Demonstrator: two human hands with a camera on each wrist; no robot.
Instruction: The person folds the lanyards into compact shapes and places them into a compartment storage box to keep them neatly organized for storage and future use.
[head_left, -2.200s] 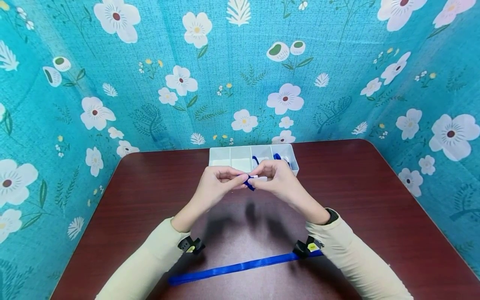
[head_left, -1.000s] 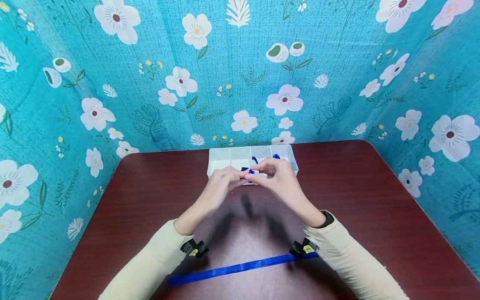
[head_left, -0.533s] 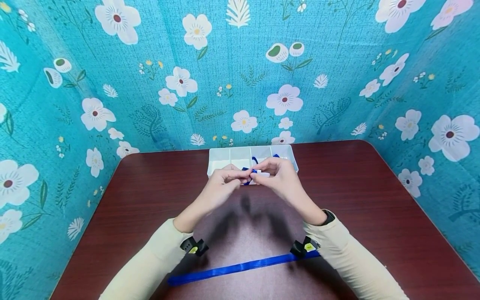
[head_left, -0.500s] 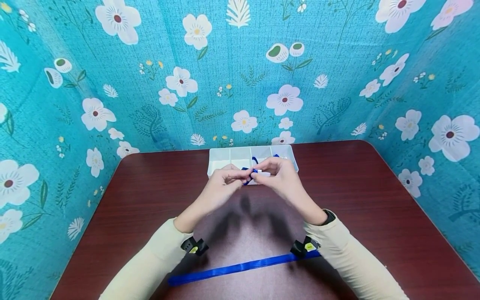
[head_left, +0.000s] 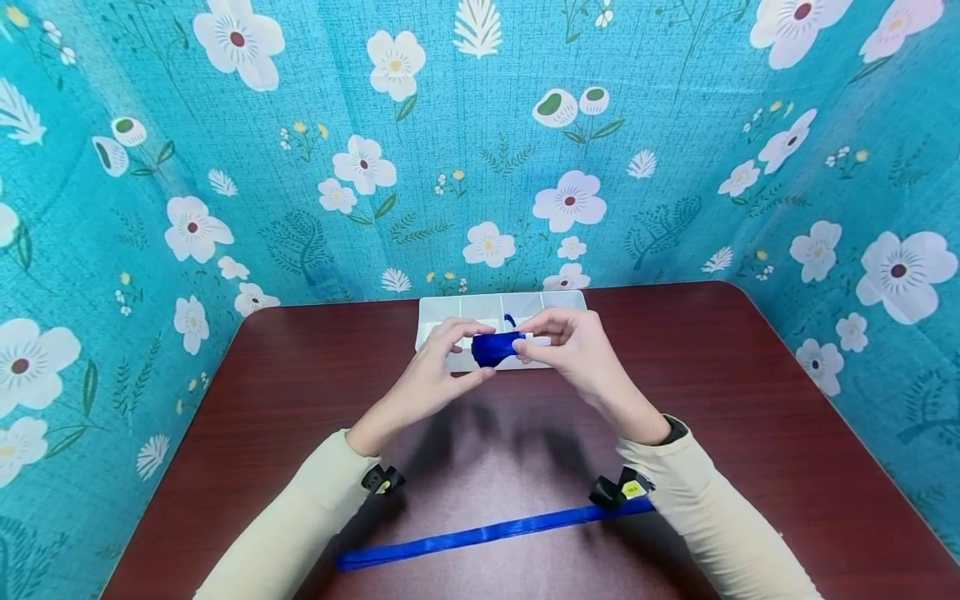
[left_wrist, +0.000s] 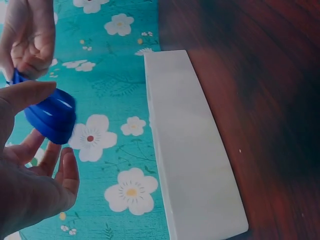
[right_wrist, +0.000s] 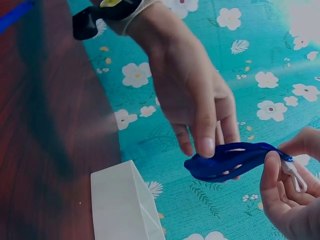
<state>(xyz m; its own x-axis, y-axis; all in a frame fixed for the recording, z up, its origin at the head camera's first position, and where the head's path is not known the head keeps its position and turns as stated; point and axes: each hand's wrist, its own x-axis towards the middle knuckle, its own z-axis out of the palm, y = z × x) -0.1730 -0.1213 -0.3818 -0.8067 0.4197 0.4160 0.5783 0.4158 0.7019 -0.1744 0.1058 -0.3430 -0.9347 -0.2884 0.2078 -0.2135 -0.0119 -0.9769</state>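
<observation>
Over the near edge of the tray, both hands are at a bunched, looped length of shiny blue ribbon (head_left: pixel 497 347). My right hand (head_left: pixel 573 354) pinches its right end, where a small white plastic clip (right_wrist: pixel 296 177) with a narrow loop sticks out. The left hand (head_left: pixel 438 367) is spread around the other end. Its thumb lies on one side of the ribbon and its fingers on the other, as the left wrist view shows. The ribbon's layers gape apart in the right wrist view, leaving slits between them.
A white divided tray (head_left: pixel 438 310) stands at the back of the dark red-brown table (head_left: pixel 315 383); a blue loop shows in one compartment. A long blue ribbon strip (head_left: pixel 480 533) lies across the front. A teal flowered cloth (head_left: pixel 450 125) hangs behind.
The left thumb and fingers have spread from a close pinch, and the blue ribbon now shows wide between the hands. The right hand keeps its pinch and has shifted slightly right.
</observation>
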